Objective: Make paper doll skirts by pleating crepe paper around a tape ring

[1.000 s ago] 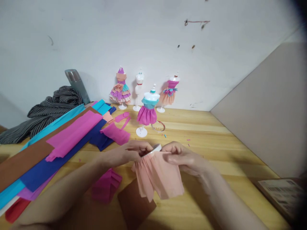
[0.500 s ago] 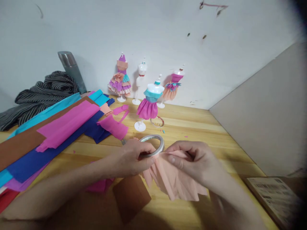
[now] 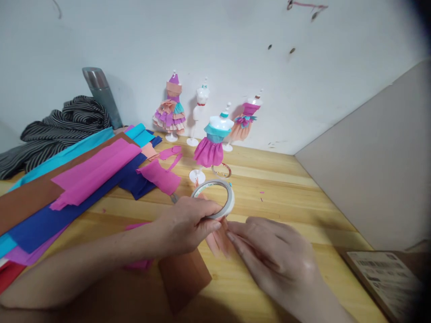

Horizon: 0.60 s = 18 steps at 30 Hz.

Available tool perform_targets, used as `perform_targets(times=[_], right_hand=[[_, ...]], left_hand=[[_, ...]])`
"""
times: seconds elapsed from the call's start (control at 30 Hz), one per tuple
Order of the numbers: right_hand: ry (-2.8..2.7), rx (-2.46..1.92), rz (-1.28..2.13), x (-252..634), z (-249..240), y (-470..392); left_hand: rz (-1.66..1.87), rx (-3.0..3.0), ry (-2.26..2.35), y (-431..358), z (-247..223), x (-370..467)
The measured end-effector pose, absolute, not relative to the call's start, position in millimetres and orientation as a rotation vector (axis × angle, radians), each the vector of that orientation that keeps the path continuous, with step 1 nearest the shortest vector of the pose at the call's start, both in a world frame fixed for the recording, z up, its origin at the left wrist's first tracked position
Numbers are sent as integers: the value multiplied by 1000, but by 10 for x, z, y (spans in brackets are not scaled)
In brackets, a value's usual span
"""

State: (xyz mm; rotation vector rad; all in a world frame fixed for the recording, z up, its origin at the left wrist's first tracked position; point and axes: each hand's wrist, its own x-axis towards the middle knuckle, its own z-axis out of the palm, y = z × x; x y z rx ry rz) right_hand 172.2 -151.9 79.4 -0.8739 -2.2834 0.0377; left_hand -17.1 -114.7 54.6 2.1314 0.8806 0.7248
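Observation:
My left hand (image 3: 190, 222) pinches the lower edge of a roll of white tape (image 3: 230, 199), which is tilted up above the table. Peach crepe paper (image 3: 215, 242) hangs gathered below the roll, between my two hands. The fingertips of my right hand (image 3: 276, 253) are closed on the paper's gathered edge, just right of my left thumb; most of the sheet is hidden or blurred. Behind the roll stands a small white dress form in a teal top and pink skirt (image 3: 208, 152).
Crepe sheets in pink (image 3: 97, 172), brown, and blue lie at left beside a striped cloth (image 3: 67, 121) and a bottle (image 3: 104, 96). More dress forms (image 3: 170, 112) stand along the wall. A brown piece (image 3: 185, 278) lies in front; a cardboard box (image 3: 387, 278) is at right.
The tape roll has risen and tilted to face me more. My right hand has turned and moved slightly down, and the peach paper that was spread out now looks bunched and narrow.

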Motion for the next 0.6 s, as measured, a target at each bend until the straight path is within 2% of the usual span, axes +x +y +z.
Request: perform_targets(times=[0.23,0.6], right_hand=[[-2302,-880,-268,1640,754,-1568],[-2426,-750,-379,1671,752,-1608]], left_hand=[[797,2010,832,-1103,495,-158],[799,2037,678,-1052,489,-173]])
